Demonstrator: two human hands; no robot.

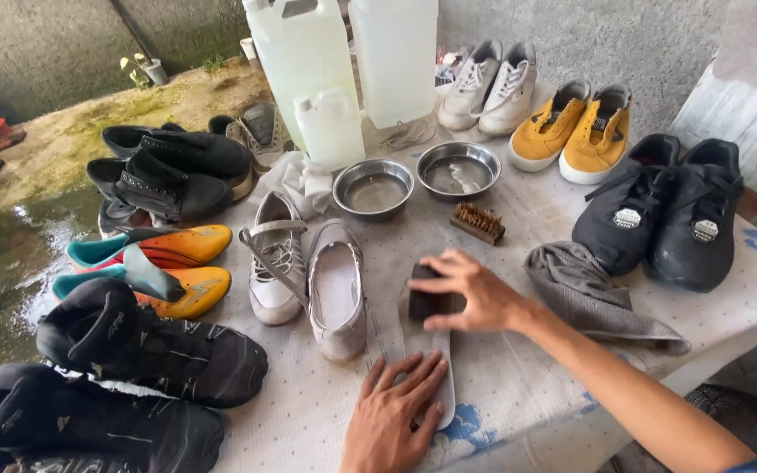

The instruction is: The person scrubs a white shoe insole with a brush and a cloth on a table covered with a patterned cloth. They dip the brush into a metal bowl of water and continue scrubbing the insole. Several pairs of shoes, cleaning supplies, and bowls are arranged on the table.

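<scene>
speckled table cloth, wet ground, concrete wall behind.

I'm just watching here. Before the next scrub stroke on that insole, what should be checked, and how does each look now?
1. Insole flat on the table: ok.
2. Left hand pinning its near end: ok.
3. Right hand gripping the dark brush: ok.
4. Brush resting on the insole: ok.
5. Water in the near bowl: cannot tell.
6. Grey shoes clear of the stroke: ok.
</scene>
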